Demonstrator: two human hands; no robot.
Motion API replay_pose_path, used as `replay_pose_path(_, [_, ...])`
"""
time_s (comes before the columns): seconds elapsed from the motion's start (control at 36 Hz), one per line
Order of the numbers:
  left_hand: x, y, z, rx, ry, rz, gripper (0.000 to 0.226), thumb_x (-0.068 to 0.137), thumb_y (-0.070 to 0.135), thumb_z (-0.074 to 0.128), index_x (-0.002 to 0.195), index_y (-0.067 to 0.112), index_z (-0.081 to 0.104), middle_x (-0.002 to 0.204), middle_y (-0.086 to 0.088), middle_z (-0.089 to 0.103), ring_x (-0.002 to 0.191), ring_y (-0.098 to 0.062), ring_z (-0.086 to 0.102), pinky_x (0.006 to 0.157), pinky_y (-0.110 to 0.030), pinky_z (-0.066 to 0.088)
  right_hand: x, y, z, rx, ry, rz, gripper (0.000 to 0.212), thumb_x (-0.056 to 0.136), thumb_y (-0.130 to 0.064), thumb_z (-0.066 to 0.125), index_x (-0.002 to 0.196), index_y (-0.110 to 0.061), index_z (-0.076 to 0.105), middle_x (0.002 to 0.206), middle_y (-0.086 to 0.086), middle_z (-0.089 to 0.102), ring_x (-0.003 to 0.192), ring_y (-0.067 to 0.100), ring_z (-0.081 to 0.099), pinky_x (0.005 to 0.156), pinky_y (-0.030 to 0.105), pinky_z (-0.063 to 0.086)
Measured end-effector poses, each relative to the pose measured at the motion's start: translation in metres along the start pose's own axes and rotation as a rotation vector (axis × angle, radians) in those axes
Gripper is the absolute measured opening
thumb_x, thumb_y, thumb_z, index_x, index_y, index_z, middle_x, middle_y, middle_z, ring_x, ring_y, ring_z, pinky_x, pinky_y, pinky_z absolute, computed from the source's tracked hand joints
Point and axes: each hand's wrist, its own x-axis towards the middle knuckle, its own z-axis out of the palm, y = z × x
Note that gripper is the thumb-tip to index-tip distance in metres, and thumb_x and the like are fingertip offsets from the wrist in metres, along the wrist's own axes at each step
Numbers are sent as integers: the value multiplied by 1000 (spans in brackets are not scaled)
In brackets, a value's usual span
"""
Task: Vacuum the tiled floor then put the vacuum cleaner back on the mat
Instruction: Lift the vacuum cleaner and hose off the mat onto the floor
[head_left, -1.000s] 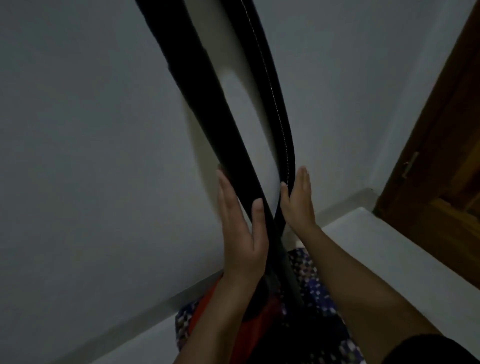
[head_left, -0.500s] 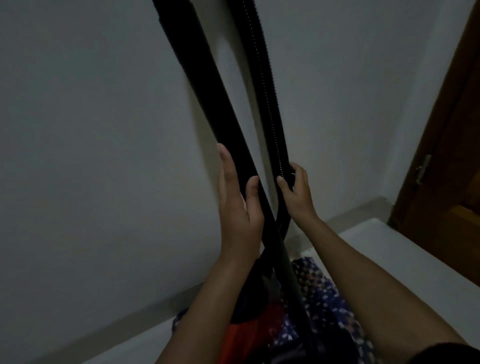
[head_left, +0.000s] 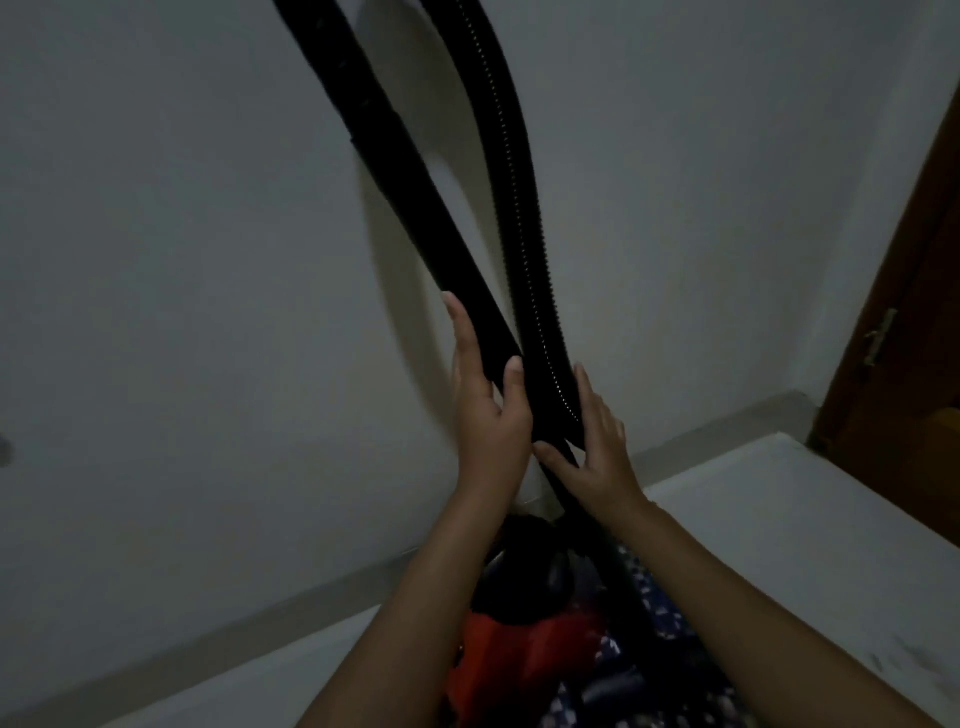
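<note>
A black rigid vacuum tube and a ribbed black hose lean up against the white wall and cross just above my hands. My left hand holds the tube between its thumb and straight fingers. My right hand lies flat against the right side of the hose, its thumb stretched under the crossing. Below my forearms the red and black vacuum body sits on a dark patterned mat. The scene is dim.
The white tiled floor spreads to the right, with a grey skirting along the wall. A brown wooden door with a metal latch stands at the far right.
The hose has come closer to the tube. My right hand has let go of the hose, slid lower and now lies flat against it. My left hand stays on the tube.
</note>
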Motion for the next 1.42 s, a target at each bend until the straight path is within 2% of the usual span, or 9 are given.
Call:
replay_pose_path(0.17, [5,-15,-36,47,181,-53,79,96,2,43,149,25,-10,145,36,-8,129,28,3,110,-2,12,-9,-12,38,-263,-13,-53,106,70,-81,48,151,-25,5,131,3,53,115,19,48,98,41,37])
replay_pose_path(0.28, [-3,-26,-61,21,207,-87,82,95,6,45,147,32,-13,161,3,-1,146,-10,15,120,-38,21,-15,-19,64,-365,-11,-63,99,73,-69,49,148,-16,13,122,11,59,107,28,56,94,47,42])
replay_pose_path(0.56, [-27,-32,-86,-119,214,-147,90,93,7,51,137,53,-12,145,-31,32,125,-34,48,107,-34,41,-23,-7,64,-426,-155,-163,96,74,-57,53,150,-20,6,118,13,58,106,29,57,89,42,38])
replay_pose_path(0.72, [-46,-46,-72,-156,323,-176,90,95,2,48,134,47,-19,149,-28,27,128,-38,43,107,-26,38,-17,8,50,-414,-241,-170,89,79,-64,48,149,-25,10,119,12,55,107,22,46,90,40,33])
replay_pose_path(0.89, [-68,-65,-65,-130,322,-219,94,94,2,50,138,37,-26,142,-6,41,125,-16,49,104,-16,39,-15,27,51,-402,-383,-167,88,78,-68,45,146,-38,-2,121,12,51,110,29,49,94,44,32])
replay_pose_path(0.97, [-84,-77,-72,-86,239,-210,90,93,13,53,138,48,-16,141,-6,41,130,-18,46,114,-39,34,-14,34,49,-411,-432,-169,88,76,-72,42,144,-45,-7,121,11,49,111,30,48,97,45,31])
replay_pose_path(1.11, [-117,-121,-90,236,-132,-220,70,93,23,54,143,42,9,145,2,36,134,-9,37,113,-21,31,-5,40,42,-410,-389,-148,88,75,-73,43,146,-40,5,120,12,50,109,30,48,97,45,31])
replay_pose_path(1.22, [-127,-155,-80,492,-497,-325,60,93,30,54,145,15,28,145,-7,35,136,-16,32,113,-29,28,1,44,40,-420,-375,-145,89,74,-73,44,147,-37,8,121,12,49,109,32,49,99,47,31])
replay_pose_path(1.42, [-115,-187,-34,657,-883,-339,65,91,33,54,146,16,25,140,-10,39,130,-24,38,109,-35,35,4,52,39,-445,-332,-165,88,74,-73,44,147,-38,8,122,12,50,110,32,49,98,48,32])
